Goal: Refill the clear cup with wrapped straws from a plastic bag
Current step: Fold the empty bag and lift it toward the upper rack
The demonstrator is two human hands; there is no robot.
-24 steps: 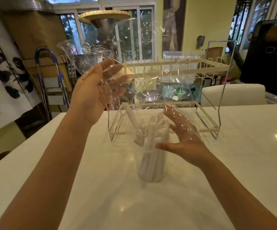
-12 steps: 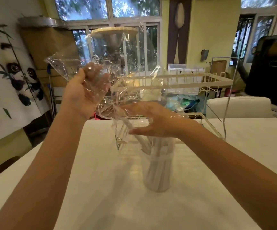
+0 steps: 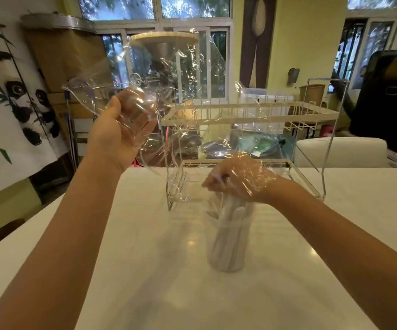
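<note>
A clear cup (image 3: 227, 251) stands on the white table (image 3: 145, 270), packed with upright white wrapped straws (image 3: 234, 215). My right hand (image 3: 238, 179) rests on the straw tops, fingers curled around them, seen through the clear plastic bag (image 3: 192, 96). The crinkled bag hangs in the air above the cup. My left hand (image 3: 121, 132) holds its upper left part, raised well above the table. I cannot tell whether any straws are left inside the bag.
A white two-tier wire rack (image 3: 247, 115) stands right behind the cup. A white chair back (image 3: 340, 151) shows beyond the table's far edge. Cardboard boxes (image 3: 66, 55) and a panda hanging (image 3: 21, 108) are at the left.
My right hand dropped from beside the bag onto the tops of the straws in the cup. My left hand closed on the bag and lifted it higher.
</note>
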